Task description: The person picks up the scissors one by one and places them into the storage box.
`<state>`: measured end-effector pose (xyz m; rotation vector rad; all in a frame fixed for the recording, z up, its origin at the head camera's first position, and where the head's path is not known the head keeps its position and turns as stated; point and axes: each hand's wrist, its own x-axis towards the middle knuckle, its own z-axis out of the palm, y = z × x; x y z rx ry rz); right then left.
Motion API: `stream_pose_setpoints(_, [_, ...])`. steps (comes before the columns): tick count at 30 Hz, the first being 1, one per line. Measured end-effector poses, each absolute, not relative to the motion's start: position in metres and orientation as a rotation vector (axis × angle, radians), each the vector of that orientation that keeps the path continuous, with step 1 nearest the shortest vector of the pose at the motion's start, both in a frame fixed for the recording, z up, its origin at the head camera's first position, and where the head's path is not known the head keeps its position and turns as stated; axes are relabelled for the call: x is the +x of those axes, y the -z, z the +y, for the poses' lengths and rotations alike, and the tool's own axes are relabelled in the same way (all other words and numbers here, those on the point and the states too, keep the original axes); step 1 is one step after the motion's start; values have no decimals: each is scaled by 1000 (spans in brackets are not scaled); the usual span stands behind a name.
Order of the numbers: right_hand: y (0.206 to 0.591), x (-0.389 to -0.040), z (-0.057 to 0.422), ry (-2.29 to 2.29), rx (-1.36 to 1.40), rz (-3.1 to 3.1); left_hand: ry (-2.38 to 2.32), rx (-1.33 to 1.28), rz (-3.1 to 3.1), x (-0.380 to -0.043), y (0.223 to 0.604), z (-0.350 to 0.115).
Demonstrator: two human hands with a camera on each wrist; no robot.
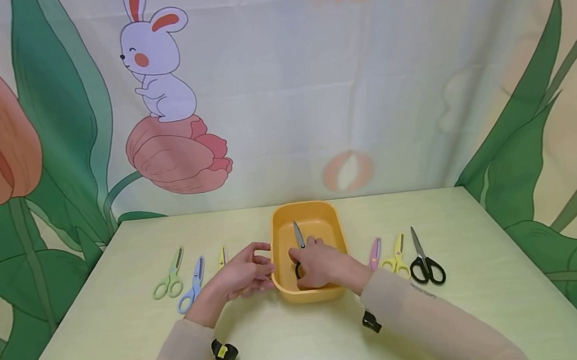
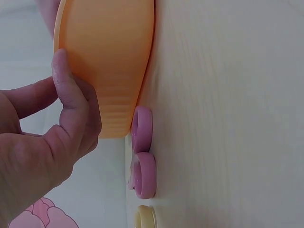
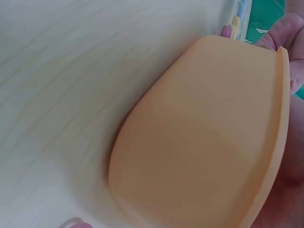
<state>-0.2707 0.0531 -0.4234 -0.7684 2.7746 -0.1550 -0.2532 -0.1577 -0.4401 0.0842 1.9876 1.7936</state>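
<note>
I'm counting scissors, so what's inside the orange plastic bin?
The orange plastic bin holds one visible pair of black-handled scissors, blades showing. The right hand covers much of the handles; anything else beneath it can't be seen.

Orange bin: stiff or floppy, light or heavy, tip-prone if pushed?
The orange bin is probably stiff: its wall shows no visible bowing where the left hand touches it. Likely light for its size, since it is hollow and its walls look thin at the rim. A low push would more likely slide than tip it, as it stands on a broad base.
</note>
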Motion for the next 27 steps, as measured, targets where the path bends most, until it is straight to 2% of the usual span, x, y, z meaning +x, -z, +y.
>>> stream_pose_setpoints(27, [435,-274,54,228,-849,2766,-1778,86,2019,-255,439,-159])
